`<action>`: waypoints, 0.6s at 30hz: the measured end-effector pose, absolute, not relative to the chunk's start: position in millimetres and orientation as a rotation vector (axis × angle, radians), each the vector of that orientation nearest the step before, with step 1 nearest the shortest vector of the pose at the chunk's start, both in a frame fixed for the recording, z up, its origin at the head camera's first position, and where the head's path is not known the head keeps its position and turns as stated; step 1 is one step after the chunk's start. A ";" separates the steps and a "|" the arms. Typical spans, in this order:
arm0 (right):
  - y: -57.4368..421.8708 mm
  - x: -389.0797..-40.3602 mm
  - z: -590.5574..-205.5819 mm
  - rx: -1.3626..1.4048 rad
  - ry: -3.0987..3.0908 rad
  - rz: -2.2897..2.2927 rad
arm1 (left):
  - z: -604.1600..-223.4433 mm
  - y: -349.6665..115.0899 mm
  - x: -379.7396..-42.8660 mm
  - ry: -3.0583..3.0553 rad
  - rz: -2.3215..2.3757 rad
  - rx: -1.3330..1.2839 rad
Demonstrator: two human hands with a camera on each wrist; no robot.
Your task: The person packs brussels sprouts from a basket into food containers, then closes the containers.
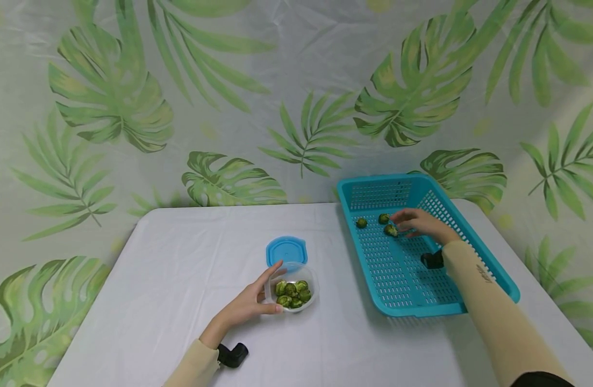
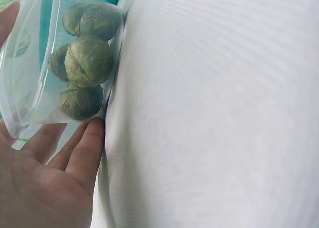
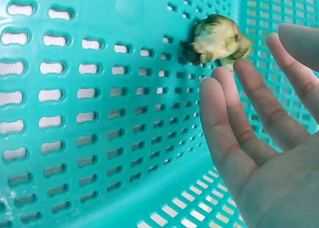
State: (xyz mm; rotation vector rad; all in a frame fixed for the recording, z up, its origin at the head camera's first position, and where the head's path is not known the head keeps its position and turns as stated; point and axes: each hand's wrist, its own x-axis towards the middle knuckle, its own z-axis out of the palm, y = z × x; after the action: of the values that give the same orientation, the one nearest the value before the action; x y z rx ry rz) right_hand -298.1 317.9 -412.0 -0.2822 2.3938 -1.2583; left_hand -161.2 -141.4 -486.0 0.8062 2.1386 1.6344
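My left hand (image 1: 249, 302) holds a clear plastic container (image 1: 313, 278) by its left side, thumb at the front and fingers around the back. Inside lie several green Brussels sprouts (image 1: 290, 290), which show through the wall in the left wrist view. Over at the right, my right hand (image 1: 422, 223) reaches into a turquoise perforated basket (image 1: 390, 279). Its fingers are spread and loosely bent, with nothing between them. Close to the fingertips are two sprouts, one nearer (image 1: 390, 230) and one farther back (image 1: 383, 219). A third sprout (image 1: 361, 222) sits by the basket's left wall.
A blue lid (image 1: 286, 250) lies on the table just behind the container. White cloth covers the table (image 1: 190, 258). Behind it hangs a leaf-patterned curtain (image 1: 306, 64). The basket's raised walls surround the right hand.
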 end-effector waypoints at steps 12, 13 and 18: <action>310.9 -307.5 -421.2 -0.260 2.402 -1.115 | -486.2 -141.6 -161.1 2.141 1.635 0.825; 310.1 -307.3 -421.2 -0.260 2.398 -1.108 | -486.6 -141.7 -161.2 2.140 1.636 0.828; 307.3 -305.2 -420.1 -0.273 2.365 -1.092 | -487.2 -141.9 -161.3 2.139 1.638 0.828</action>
State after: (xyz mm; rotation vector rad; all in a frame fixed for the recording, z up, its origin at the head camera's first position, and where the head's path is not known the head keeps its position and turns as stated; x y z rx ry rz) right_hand -305.2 307.3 -420.1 -0.2725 2.3648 -1.0918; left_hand -161.3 -141.9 -487.2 0.8284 2.1395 1.6377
